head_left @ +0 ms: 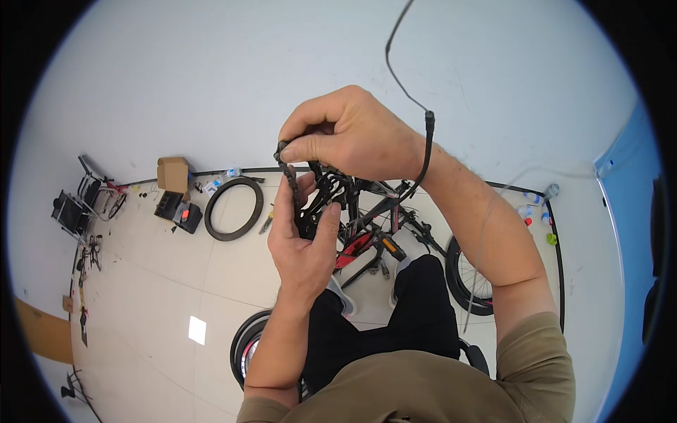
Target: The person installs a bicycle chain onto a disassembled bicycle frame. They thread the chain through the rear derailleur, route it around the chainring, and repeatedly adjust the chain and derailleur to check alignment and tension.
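Between the thumb and fingers of my right hand [356,137] is the upper end of what looks like a dark bicycle chain [289,171]. The chain hangs down along the fingers of my left hand [302,243]. That hand is just below, palm turned up, with its thumb apart from the fingers; whether it bears any of the chain's weight I cannot tell. Beneath both hands lies a bicycle frame [356,250] with black and red parts and an orange pedal reflector [393,245], partly hidden. A black sheathed cable [429,144] rises past my right wrist, thin at the top.
A loose tyre [211,224] lies on the floor at the left, near an open cardboard box [173,173] and a black tool case [185,217]. Wheels rest beside my legs, one on the right [455,282]. Bottles [534,198] stand along the right wall. A folded wheelchair [70,211] is far left.
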Tool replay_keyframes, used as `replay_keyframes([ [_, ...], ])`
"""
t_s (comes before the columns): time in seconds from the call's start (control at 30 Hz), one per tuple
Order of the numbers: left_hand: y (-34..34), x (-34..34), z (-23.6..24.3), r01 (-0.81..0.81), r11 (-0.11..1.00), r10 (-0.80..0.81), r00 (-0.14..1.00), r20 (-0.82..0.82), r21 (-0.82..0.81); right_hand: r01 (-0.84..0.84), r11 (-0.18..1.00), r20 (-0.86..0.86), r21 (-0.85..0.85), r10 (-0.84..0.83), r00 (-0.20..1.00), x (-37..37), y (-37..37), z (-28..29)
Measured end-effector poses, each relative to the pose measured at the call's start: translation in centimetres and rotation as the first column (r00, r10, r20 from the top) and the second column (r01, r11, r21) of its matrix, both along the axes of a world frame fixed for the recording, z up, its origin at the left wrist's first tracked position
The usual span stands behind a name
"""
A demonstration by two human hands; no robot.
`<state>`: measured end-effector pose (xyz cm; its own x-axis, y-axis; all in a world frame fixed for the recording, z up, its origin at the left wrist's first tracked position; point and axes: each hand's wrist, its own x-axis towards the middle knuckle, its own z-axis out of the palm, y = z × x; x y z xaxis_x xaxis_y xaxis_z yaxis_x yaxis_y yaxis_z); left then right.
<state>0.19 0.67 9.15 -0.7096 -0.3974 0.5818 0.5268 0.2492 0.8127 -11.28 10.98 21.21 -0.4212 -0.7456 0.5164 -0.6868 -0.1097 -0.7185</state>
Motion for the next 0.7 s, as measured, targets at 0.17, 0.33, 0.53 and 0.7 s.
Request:
replay_keyframes([
  [0.17, 0.1, -0.2, 0.6, -0.032, 0.997, 0.034, 0.999, 0.039, -0.064, -0.099, 0.994, 0.211, 0.036, 0.089, 0.973, 0.3, -0.2, -0.1],
  [0.33, -0.9, -0.8, 1.4, -0.029, 0.988, 0.040, 0.997, 0.073, -0.151, -0.150, 0.987, 0.083, 0.063, 0.145, 0.986, 0.5, -0.8, -0.5],
  [0.53, -1.9, -1.5, 2.3, 0.075, 0.995, -0.084, 0.986, 0.142, 0.068, -0.120, 0.991, 0.043, 0.062, 0.117, 0.992, -0.3, -0.6, -0.6],
  [0.7, -2.5, -2.5, 1.7, 0.159, 0.973, -0.174, 0.982, 0.079, 0.166, -0.117, 0.992, 0.077, 0.036, 0.114, 0.991, -0.4, -1.0, -0.9],
])
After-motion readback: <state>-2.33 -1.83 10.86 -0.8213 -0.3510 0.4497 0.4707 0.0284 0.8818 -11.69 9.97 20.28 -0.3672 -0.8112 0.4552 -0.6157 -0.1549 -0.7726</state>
